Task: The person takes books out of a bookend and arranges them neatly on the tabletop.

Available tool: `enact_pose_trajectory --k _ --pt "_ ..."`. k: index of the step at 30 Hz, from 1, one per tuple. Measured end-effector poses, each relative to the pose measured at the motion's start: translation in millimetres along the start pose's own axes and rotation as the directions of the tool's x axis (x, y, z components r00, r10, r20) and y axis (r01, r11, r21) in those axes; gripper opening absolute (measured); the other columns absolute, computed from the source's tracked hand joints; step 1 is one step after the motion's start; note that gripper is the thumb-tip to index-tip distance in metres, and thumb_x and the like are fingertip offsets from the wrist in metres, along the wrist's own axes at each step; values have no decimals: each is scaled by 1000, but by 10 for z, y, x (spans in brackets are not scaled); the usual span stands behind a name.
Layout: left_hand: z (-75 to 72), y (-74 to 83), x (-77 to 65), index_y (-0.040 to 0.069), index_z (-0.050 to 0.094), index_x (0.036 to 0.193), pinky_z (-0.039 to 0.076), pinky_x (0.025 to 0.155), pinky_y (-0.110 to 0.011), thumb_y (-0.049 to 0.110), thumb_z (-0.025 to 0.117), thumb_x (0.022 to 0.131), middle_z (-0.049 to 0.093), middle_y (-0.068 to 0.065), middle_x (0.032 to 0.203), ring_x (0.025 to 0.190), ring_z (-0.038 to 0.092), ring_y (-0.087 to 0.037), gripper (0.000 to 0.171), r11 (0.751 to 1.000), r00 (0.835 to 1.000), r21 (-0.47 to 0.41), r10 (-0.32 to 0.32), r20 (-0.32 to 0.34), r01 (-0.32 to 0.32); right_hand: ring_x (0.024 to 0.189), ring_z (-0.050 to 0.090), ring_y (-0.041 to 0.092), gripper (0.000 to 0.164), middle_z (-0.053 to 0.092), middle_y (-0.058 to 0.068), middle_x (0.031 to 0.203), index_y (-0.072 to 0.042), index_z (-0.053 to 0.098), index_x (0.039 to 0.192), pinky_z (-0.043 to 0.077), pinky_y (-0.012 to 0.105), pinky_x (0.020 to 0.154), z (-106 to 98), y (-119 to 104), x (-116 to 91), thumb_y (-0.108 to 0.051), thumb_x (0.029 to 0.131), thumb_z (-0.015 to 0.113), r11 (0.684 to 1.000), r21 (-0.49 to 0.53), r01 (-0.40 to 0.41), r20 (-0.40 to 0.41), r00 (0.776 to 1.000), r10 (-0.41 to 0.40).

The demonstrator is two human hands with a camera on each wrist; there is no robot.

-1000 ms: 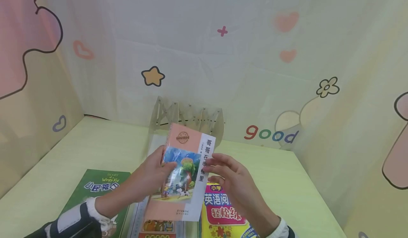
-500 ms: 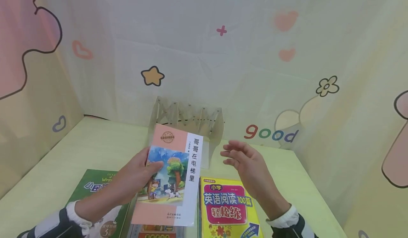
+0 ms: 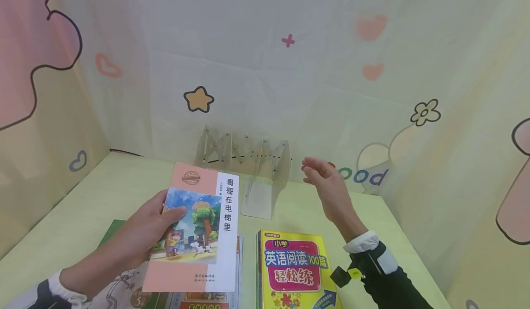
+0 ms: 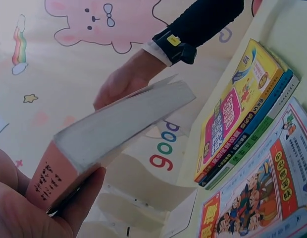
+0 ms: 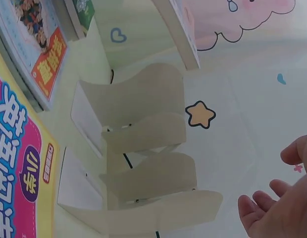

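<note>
My left hand grips a pink and white paperback book by its left edge, thumb on the illustrated cover and fingers behind. In the left wrist view the book's pink spine lies in the palm, and its page block faces the camera. My right hand is raised to the right of the book, holding nothing, its fingers loosely bent and apart from everything. The right wrist view shows that hand beside a cream rack with several upright dividers, which hold no books.
At the table's back stands the rack. In front of it lie a yellow-topped stack of books, a blue-bordered book partly under the held one, and a green book at left. Printed curtains enclose the table.
My left hand has carried the paperback left and toward me, uncovering the rack's front right. My right hand has let go of its edge and moved up and right.
</note>
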State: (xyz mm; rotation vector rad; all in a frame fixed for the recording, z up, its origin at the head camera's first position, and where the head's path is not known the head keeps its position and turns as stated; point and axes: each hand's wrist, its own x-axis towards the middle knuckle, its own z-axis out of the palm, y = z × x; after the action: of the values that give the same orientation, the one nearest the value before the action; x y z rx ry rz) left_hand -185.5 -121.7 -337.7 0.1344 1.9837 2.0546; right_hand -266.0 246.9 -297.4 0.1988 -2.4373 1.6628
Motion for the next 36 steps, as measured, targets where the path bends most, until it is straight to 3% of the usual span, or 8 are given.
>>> enact_pose_trajectory --k 6,11,15,21,24,29,36 --pt "-229 -40 -60 3 4 163 63 78 -44 23 45 112 65 -18 126 97 74 -26 69 1000 1000 24 -16 -20 16 134 56 33 47 54 14 150 -6 53 149 44 48 112 49 93 182 -25 106 59 978 -154 141 4 990 -142" --pt "-377 -83 -97 1 3 162 63 77 -43 23 45 112 68 -11 115 93 74 -26 69 999 999 40 -21 -37 22 129 60 36 47 49 12 156 -6 53 150 51 51 104 89 190 299 -18 105 60 923 -284 260 40 965 -260" --pt "-466 -123 -130 0 2 162 63 76 -45 22 44 112 69 -10 111 92 74 -26 69 999 999 34 -17 -41 18 135 54 36 45 47 13 158 -1 54 148 49 52 106 132 254 365 -11 104 59 865 -351 358 85 932 -352" --pt "-608 -168 -186 11 -4 165 63 76 -49 31 47 112 70 -10 110 91 74 -30 76 998 996 19 -54 -67 55 137 53 36 44 47 14 157 0 56 146 49 51 107 187 373 470 -5 103 60 808 -422 412 113 908 -404" --pt "-686 -199 -213 15 -4 166 63 74 -51 35 47 111 71 -9 107 89 75 -31 77 998 995 13 -60 -77 61 138 52 34 42 49 15 156 0 57 145 48 48 108 210 423 510 -5 103 61 798 -434 418 116 904 -411" --pt "-810 -240 -270 14 2 165 63 69 -50 37 47 111 70 -5 101 84 75 -29 74 995 991 52 -74 -114 80 141 49 32 42 50 15 155 1 57 145 46 45 109 244 510 528 -7 104 61 820 -403 405 114 912 -395" --pt "-1025 -223 -331 16 1 164 62 65 -48 41 50 109 71 -2 98 81 74 -28 78 989 985 89 -104 -138 117 133 57 34 39 53 18 150 5 60 140 50 43 103 287 558 516 -1 102 62 833 -351 427 104 902 -419"
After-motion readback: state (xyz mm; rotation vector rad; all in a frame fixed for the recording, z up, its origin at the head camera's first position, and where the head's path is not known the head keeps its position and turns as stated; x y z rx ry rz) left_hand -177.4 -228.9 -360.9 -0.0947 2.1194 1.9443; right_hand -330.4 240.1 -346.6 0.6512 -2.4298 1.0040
